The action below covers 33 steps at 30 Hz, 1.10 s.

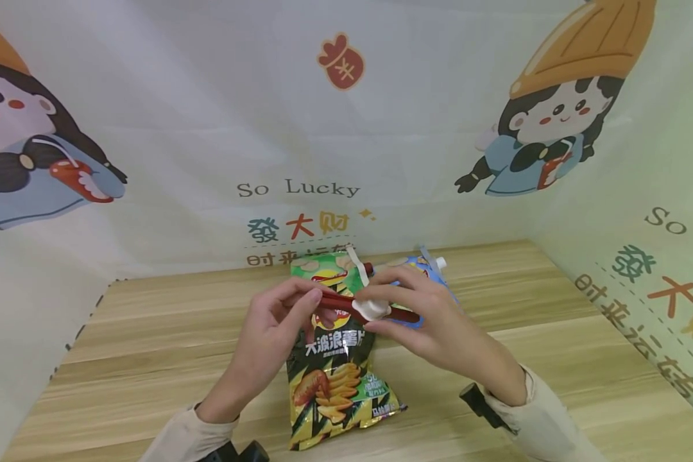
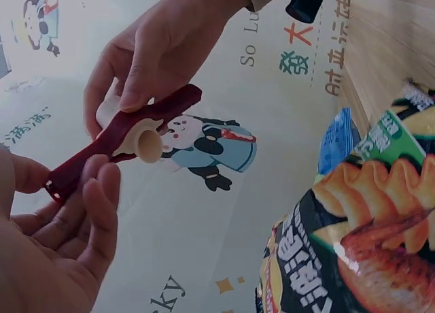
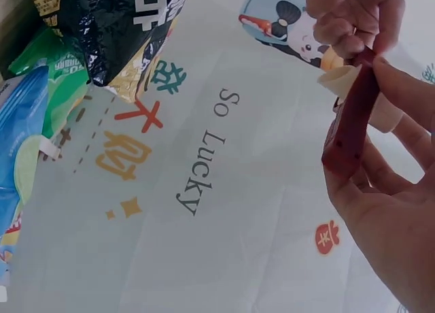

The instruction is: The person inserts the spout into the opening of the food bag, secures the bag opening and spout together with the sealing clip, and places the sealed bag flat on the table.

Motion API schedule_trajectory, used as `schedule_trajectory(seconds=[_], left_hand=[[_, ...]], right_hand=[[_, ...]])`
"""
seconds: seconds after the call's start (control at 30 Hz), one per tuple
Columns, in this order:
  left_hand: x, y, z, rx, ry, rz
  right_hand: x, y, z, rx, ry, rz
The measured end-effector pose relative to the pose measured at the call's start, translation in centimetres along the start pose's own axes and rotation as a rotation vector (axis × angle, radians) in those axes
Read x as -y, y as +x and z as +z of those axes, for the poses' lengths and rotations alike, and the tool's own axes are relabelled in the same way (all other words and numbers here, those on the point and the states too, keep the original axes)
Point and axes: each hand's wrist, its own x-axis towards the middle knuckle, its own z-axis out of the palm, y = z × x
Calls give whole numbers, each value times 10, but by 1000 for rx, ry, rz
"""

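Note:
A dark red bag clip (image 1: 336, 300) with a white pour spout (image 1: 372, 310) at its middle is held up between both hands, above the chip bags. My left hand (image 1: 277, 324) pinches its left end between thumb and fingers. The right hand (image 1: 436, 314) grips it around the spout and towards the other end. In the left wrist view the round spout opening (image 2: 149, 147) faces the camera. The right wrist view shows the clip (image 3: 357, 116) nearly end-on, its spout poking out to the side. Below lies a black and yellow chip bag (image 1: 346, 391).
Behind the black bag are a green chip bag (image 1: 303, 266) with a white strip (image 1: 357, 264) near its top and a blue bag (image 1: 420, 262) with a white spout (image 1: 441, 263). All lie on a wooden table (image 1: 150, 359). A printed cloth (image 1: 208, 96) stands around the table's back and sides.

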Motion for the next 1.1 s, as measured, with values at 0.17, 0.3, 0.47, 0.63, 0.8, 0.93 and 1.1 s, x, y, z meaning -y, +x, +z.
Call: schedule_trajectory(seconds=[0.17,0.3,0.47,0.63,0.8,0.93,1.1], left_hand=[[0,0,0,-18,68,-75],[0,-1,-1,-9,77,-94],[-1,-1,-1,30,62,-80],[-1,0,-2,25,106,-77],[-1,0,-1,-25,173,-76],[-1,-1,0,-69,219,-68],[-2,-1,2,-110,241,-69]], right_hand=[[-2,-1,-1,15,2,-4],[-3,-1,-2,19,15,-7],[-5,0,-4,-11,-29,-25],[-4,-1,-4,-11,-73,-27],[1,0,-2,-21,-97,-7],[4,2,0,-51,-89,-44],[8,3,0,-78,-50,-144]])
